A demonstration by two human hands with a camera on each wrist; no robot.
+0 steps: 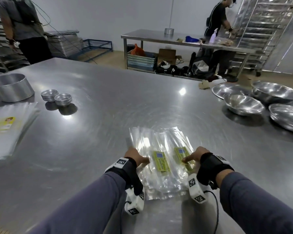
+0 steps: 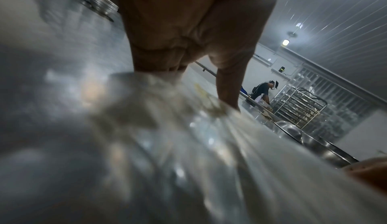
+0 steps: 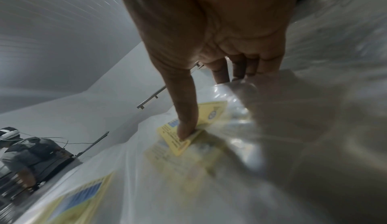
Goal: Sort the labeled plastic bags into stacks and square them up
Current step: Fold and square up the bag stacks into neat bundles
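Clear, yellow-labelled bags (image 1: 6, 126) are lying piled at the far left of the steel counter (image 1: 95, 98). Near its front edge, the stack of clear plastic bags with yellow-green labels (image 1: 161, 162) is being pinched at its left side by the left hand (image 1: 135, 157) and at its right by the right hand (image 1: 195, 156), thumbs (image 2: 228, 86) on top, fingers (image 3: 220, 71) curled at the edges.

Overhead lights glare off the steel table (image 1: 108, 102); wrist views are dim and blurred, edges warped.
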